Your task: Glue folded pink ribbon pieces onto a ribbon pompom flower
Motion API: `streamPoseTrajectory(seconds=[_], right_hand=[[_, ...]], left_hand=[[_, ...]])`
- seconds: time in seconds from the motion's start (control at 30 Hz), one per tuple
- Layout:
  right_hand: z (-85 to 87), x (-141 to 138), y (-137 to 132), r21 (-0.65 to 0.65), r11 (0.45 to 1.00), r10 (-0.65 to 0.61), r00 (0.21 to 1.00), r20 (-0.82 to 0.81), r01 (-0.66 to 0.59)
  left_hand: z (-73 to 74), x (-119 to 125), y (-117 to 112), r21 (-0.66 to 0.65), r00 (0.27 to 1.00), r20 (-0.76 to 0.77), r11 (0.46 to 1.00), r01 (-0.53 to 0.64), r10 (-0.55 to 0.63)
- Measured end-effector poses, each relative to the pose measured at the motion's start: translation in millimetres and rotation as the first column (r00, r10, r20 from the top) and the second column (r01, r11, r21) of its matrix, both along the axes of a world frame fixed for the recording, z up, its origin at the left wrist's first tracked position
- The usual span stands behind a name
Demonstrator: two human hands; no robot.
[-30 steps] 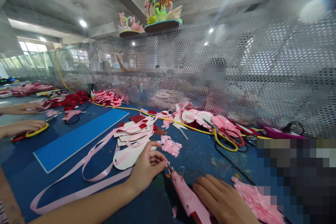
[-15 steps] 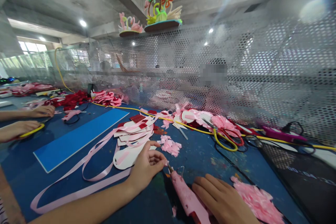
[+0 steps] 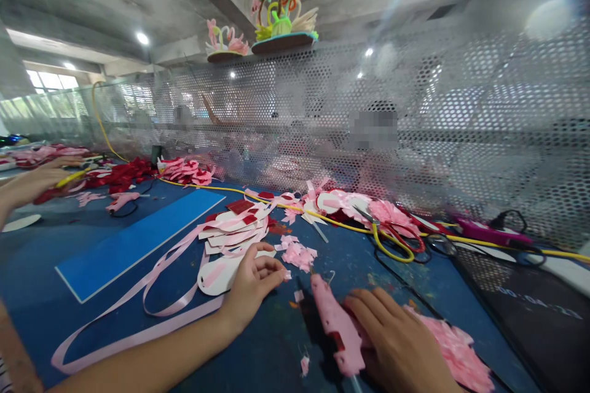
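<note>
My left hand (image 3: 255, 280) rests on the blue table with its fingers curled, pinching a small pink scrap (image 3: 286, 274) at the fingertips. Beside it lies a white foam cutout (image 3: 216, 275). My right hand (image 3: 397, 344) is closed around the handle of a pink glue gun (image 3: 335, 323). The gun's nozzle points up and away, a short gap to the right of my left fingertips. A small pink bit (image 3: 298, 296) lies on the table between the two hands.
A long pink ribbon (image 3: 138, 310) loops over the table beside a blue board (image 3: 138, 236). Stacked white cutouts (image 3: 235, 228), pink scraps (image 3: 299, 255), scissors (image 3: 396, 239) and a yellow cable (image 3: 341, 226) lie ahead. A perforated screen (image 3: 415, 104) stands behind. A co-worker's hand (image 3: 27, 183) is at far left.
The glue gun's nozzle has pulled away from my left fingertips, and the gun has shifted right and up. My left hand drew back slightly. The co-worker's hands rose at the far left.
</note>
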State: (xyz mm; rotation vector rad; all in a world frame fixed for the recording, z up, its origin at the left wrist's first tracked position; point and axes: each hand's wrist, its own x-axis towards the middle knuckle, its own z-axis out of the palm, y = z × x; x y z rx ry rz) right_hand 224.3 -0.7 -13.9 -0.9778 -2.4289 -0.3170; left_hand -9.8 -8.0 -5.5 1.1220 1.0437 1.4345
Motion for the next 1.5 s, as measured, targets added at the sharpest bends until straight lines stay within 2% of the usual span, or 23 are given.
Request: streamPoseTrajectory(seconds=[0.1, 0.17, 0.37, 0.53, 0.67, 0.77, 0.83, 0.97, 1.13, 1.5], right_hand=[[2.2, 3, 5, -0.126, 0.984, -0.135, 0.99, -0.034, 0.13], [3.9, 4, 7, -0.168, 0.975, -0.159, 0.986, -0.052, 0.148], [12.0, 0, 7, -0.231, 0.972, -0.056, 0.998, -0.009, 0.052], [19.7, 2, 8, -0.377, 0.925, -0.036, 0.999, 0.039, 0.048], [26.4, 0, 6, -0.467, 0.883, 0.014, 0.997, -0.081, -0.05], [30.2, -19, 2, -0.427, 0.892, 0.023, 0.959, -0.283, -0.148], [29.1, -36, -2, -0.37, 0.91, 0.045, 0.933, -0.357, -0.186], [20.3, -53, -8, -0.253, 0.931, 0.163, 0.919, -0.358, -0.264], [13.6, -47, -10, -0.173, 0.947, 0.199, 0.916, -0.349, -0.272], [15.4, -48, -12, -0.15, 0.943, 0.222, 0.896, -0.385, -0.298]], left_hand=[[1.9, 4, -5, 0.013, 0.996, 0.025, 0.997, 0.08, -0.08], [2.3, 7, -8, 0.016, 0.992, 0.039, 0.993, 0.119, -0.119], [-0.4, 10, -12, 0.02, 0.984, 0.102, 0.99, 0.143, -0.144], [0.2, 11, -12, -0.03, 0.972, 0.191, 0.989, 0.146, -0.138], [1.9, 13, -12, -0.051, 0.958, 0.224, 0.979, 0.196, -0.18], [1.0, 14, -12, -0.055, 0.952, 0.208, 0.969, 0.242, -0.226], [-0.4, 14, -11, -0.051, 0.949, 0.196, 0.964, 0.26, -0.246], [-3.0, 13, -10, -0.026, 0.946, 0.17, 0.958, 0.285, -0.277], [-4.1, 12, -10, -0.032, 0.936, 0.118, 0.941, 0.336, -0.331], [-3.6, 12, -12, -0.059, 0.938, 0.063, 0.937, 0.343, -0.34]])
